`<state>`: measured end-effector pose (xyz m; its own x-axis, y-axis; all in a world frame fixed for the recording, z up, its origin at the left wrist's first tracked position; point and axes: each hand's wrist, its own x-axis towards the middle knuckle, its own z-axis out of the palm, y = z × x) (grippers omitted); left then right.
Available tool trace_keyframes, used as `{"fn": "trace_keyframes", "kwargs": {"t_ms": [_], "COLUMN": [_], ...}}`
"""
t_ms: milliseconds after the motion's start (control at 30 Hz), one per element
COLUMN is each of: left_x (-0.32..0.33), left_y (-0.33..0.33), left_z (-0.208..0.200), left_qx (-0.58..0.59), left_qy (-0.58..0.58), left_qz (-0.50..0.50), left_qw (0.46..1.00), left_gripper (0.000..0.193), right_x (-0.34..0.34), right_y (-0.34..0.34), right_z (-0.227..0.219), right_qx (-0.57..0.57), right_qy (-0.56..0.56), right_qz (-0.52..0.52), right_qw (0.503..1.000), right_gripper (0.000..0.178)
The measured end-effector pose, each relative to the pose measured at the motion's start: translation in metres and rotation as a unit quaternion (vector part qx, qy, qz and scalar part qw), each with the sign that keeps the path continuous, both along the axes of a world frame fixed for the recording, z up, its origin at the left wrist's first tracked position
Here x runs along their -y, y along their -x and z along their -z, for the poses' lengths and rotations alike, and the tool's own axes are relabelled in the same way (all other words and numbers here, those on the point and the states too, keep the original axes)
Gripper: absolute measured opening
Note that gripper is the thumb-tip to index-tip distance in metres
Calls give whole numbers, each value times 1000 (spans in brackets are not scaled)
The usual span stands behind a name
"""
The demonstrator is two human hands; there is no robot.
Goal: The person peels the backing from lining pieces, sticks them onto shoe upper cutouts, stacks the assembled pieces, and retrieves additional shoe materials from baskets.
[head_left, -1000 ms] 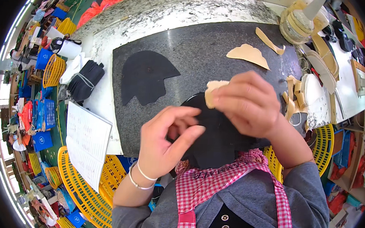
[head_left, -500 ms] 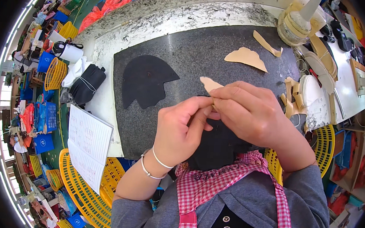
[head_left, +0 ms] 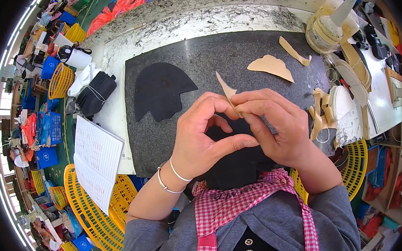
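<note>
Between my hands, above the dark work mat (head_left: 211, 51), a small tan leather piece (head_left: 225, 86) points up on edge, its lower end at my fingertips. My right hand (head_left: 278, 121) pinches that end between thumb and fingers. My left hand (head_left: 205, 130) has its forefinger against the piece, with the thumb stretched away and apart. Below both hands is black material (head_left: 233, 158), partly hidden by them. On the mat to the left lies a flat black cut piece (head_left: 160, 90) with a notched edge. Two more tan pieces, a scalloped one (head_left: 271, 67) and a narrow strip (head_left: 294, 51), lie farther right.
A whitish glue bottle (head_left: 326, 29) stands at the far right corner, with tan and white cut pieces (head_left: 340, 102) nearer me. On the left are a tied black bundle (head_left: 96, 92) and an open notebook (head_left: 97, 160) over a yellow basket (head_left: 85, 210).
The held tan piece has turned more upright and more of it shows. My left thumb has released its pinch and swung out to the right; my right fingers still grip.
</note>
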<state>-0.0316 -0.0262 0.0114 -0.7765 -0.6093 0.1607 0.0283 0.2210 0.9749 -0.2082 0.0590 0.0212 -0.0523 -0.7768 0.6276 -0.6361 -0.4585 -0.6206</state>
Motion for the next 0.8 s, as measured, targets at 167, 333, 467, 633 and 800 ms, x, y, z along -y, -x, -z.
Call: {"fn": "trace_keyframes", "kwargs": {"t_ms": [167,333,467,633,800], "left_x": [1,4,2,3,11], "left_y": [1,0,-4,-5,-18], "left_z": [5,5,9,15,7], "left_qx": [-64,-224,-341,-407,-411], "left_qy": [-81,-335,-550,-587,-491], "left_qz": [-11,81,110,108,73], "left_qw": [995,912,754,692,765], "left_gripper": [19,6,30,59,57], "right_x": [-5,5,2,-15,-43], "right_y": [0,12,24,43,84], "right_z": [-9,19,22,44,-1], "right_qx": [75,642,747,763,429], "right_qy": [-86,-146,-153,-116,-332], "right_qz": [-26,-69,-67,-95,-266], "right_qw": [993,749,644,629,796], "right_gripper": [12,18,29,28,30]}}
